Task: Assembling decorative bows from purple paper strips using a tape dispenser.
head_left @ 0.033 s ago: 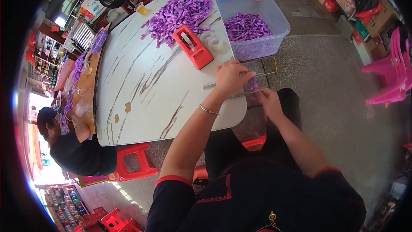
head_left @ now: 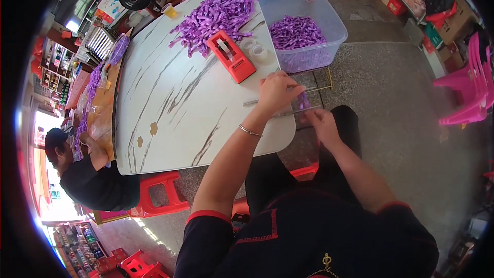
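Note:
Past the table's right corner, a short purple ribbon [head_left: 303, 101] stretches between my two hands, across thin metal rods [head_left: 282, 114] that stick out over the edge. My left hand [head_left: 278, 92] is bent over the rods with its fingers closed; what they hold is hidden. Lower and to the right, my right hand [head_left: 323, 125] pinches at the ribbon's lower end, close to a rod tip. A red tape dispenser [head_left: 231, 57] lies on the table just beyond my left hand, with clear tape rolls [head_left: 258, 51] beside it.
A heap of purple ribbon pieces [head_left: 213, 18] covers the far part of the marble-patterned table [head_left: 170, 87]. At its right stands a clear plastic bin [head_left: 329, 46] holding more pieces. A co-worker [head_left: 95, 175] sits at the left. A pink chair [head_left: 471, 85] stands right.

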A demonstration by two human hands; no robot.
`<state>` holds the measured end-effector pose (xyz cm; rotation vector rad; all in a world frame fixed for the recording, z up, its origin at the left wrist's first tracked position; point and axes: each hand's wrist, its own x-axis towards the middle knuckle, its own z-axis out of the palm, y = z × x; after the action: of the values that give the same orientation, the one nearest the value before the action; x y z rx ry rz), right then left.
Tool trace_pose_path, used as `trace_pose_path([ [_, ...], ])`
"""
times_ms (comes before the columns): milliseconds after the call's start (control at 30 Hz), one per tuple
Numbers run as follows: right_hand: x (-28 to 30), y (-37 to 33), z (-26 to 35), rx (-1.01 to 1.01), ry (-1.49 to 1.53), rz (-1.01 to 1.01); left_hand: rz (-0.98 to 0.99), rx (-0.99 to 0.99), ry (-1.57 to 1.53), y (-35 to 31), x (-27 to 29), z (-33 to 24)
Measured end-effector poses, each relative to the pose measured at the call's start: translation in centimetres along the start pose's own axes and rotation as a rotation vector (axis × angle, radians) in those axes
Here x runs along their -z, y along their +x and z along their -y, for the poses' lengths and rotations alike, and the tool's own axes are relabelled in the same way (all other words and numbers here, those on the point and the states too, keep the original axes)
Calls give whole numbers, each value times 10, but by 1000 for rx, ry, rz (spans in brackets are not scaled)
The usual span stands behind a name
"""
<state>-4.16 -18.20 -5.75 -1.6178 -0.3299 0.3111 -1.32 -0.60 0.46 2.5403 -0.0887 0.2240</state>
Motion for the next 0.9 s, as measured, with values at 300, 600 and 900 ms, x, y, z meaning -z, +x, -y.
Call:
trace_pose_path([
  [300, 14, -121, 19, -196, 66, 167, 57, 15, 19, 3, 2, 0],
  [600, 33, -192, 44, 208, -395, 311, 154, 47, 21, 6, 5, 2],
  [900, 35, -215, 50, 217, -390, 236, 236, 78, 43, 7, 6, 0],
])
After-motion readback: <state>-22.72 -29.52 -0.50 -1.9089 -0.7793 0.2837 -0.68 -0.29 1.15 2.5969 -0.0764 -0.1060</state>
